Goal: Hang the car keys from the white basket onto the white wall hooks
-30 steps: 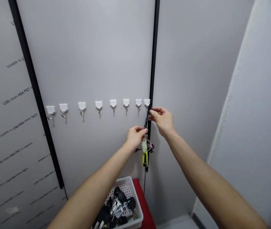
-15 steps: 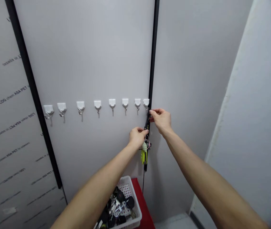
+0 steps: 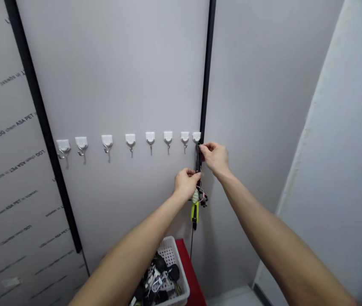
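A keychain with a black strap (image 3: pixel 198 159) hangs at the rightmost white wall hook (image 3: pixel 196 137). My right hand (image 3: pixel 215 158) is closed in a pinch on the strap's upper end, right beside that hook. Lower down, my left hand (image 3: pixel 185 183) pinches the strap's lower part. Beneath the left fingers dangle a pale green charm (image 3: pixel 195 196), a bright yellow-green tag (image 3: pixel 194 211) and small dark and pink pieces. Whether the strap's loop sits on the hook cannot be made out, as the strap and fingers cover the metal.
Several more white hooks (image 3: pixel 130 139) run leftward in a row on the grey wall panel. A black vertical strip (image 3: pixel 208 63) borders it on the right. Below, a white basket (image 3: pixel 185 282) of keys and key fobs stands on a red surface (image 3: pixel 193 276), partly behind my left forearm.
The strap's upper end has shifted slightly up and left, now overlapping the rightmost hook's metal. The dangling charms have swung a little to the right. Both hands keep their pinch.
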Demonstrator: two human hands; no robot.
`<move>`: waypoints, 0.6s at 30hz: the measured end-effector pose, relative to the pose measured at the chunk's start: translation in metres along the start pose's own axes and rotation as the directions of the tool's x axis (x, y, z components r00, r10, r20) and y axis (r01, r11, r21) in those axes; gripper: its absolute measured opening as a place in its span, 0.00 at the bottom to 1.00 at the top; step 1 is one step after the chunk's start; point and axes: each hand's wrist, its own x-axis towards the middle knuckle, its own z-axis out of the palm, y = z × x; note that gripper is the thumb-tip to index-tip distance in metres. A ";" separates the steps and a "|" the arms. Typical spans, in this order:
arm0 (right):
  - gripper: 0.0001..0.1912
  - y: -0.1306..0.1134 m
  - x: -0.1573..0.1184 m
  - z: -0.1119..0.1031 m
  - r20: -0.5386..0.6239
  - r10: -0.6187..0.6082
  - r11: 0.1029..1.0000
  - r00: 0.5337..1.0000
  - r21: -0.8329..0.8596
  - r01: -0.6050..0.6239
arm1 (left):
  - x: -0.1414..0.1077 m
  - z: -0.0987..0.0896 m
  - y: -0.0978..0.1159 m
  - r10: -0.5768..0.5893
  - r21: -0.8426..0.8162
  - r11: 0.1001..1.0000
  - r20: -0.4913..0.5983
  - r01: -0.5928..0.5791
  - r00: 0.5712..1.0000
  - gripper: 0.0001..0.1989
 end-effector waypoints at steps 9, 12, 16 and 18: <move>0.12 0.013 -0.018 -0.008 0.121 -0.068 0.931 0.990 -0.349 0.106 | 0.002 -0.010 -0.012 0.020 0.063 0.998 0.034 -0.022 0.999 0.10; 0.13 0.017 -0.048 -0.009 -0.013 -0.214 0.920 0.977 -0.338 0.197 | -0.010 -0.031 -0.031 0.069 0.070 0.994 0.120 -0.078 0.990 0.12; 0.12 0.031 -0.117 0.003 0.247 -0.284 0.916 0.927 -0.215 0.338 | -0.049 -0.076 -0.085 -0.017 0.159 0.987 0.238 -0.021 0.971 0.11; 0.11 0.044 -0.158 0.015 0.623 -0.217 0.923 0.752 -0.121 0.366 | -0.076 -0.097 -0.115 -0.108 0.251 0.967 0.244 0.044 0.964 0.11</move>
